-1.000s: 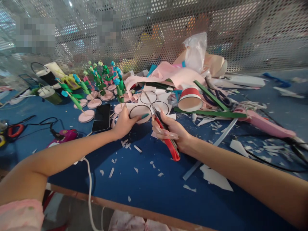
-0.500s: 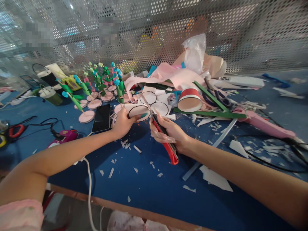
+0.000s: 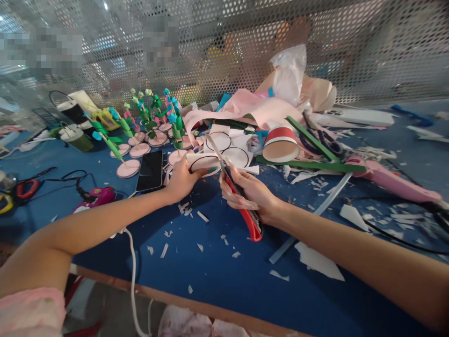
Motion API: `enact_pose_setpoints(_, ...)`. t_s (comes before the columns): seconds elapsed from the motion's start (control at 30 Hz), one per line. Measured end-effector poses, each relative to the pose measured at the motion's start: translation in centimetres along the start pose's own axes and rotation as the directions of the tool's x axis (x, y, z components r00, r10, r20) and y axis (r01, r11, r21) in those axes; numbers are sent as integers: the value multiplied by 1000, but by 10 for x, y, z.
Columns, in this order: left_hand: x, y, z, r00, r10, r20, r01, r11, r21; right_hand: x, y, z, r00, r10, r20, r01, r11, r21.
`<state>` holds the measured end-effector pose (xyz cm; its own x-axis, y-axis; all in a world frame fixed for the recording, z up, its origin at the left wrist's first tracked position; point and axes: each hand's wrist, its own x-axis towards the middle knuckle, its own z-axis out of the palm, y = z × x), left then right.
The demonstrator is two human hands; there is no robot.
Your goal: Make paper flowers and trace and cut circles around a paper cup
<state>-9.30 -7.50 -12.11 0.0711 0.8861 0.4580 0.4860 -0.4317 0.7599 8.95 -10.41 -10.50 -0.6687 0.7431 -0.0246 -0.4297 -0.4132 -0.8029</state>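
My left hand (image 3: pixel 181 180) is closed on a piece of white paper (image 3: pixel 200 161) with a black circle drawn on it, thumb on top. In my right hand (image 3: pixel 245 192) is a pair of red-handled scissors (image 3: pixel 253 225), its blades pointing up and left along the right edge of that paper. Fingers cover much of the scissors' handles. Just behind lies more white paper (image 3: pixel 235 157) with black circle outlines. A black-screened phone (image 3: pixel 150 171) rests left of my left hand. A red-and-white paper cup (image 3: pixel 280 144) lies on its side beyond my right hand.
Several green paper stems on round pink bases (image 3: pixel 128 168) stand at the back left. Pink sheet material (image 3: pixel 242 110) is heaped behind. At right are green strips (image 3: pixel 312 164), a pink glue gun (image 3: pixel 396 182) and a clear glue stick (image 3: pixel 315 210). Paper scraps litter the blue table (image 3: pixel 224 281).
The whole view has shifted slightly, so things appear a little further right. Both hands keep their grips, with the scissors still at the paper's edge.
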Motion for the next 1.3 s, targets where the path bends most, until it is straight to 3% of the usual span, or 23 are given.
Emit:
enact_pose_setpoints(0.93,-2,13,-2,993,11,116,-22,995,93,0,3,1,998,-21,-63,19,1000,-21)
enact_pose_setpoints(1.1,-3,9,2,999,-31,-7,31,998,45,3,-3,1,1000,26,-9,-26,998,65)
enact_pose_setpoints(1.2,-4,7,5,992,-129,2,129,990,-58,4,-6,-1,998,56,21,-59,988,144)
enact_pose_setpoints(1.3,-4,10,4,993,-116,3,116,993,6,4,-7,-4,993,94,77,-106,980,170)
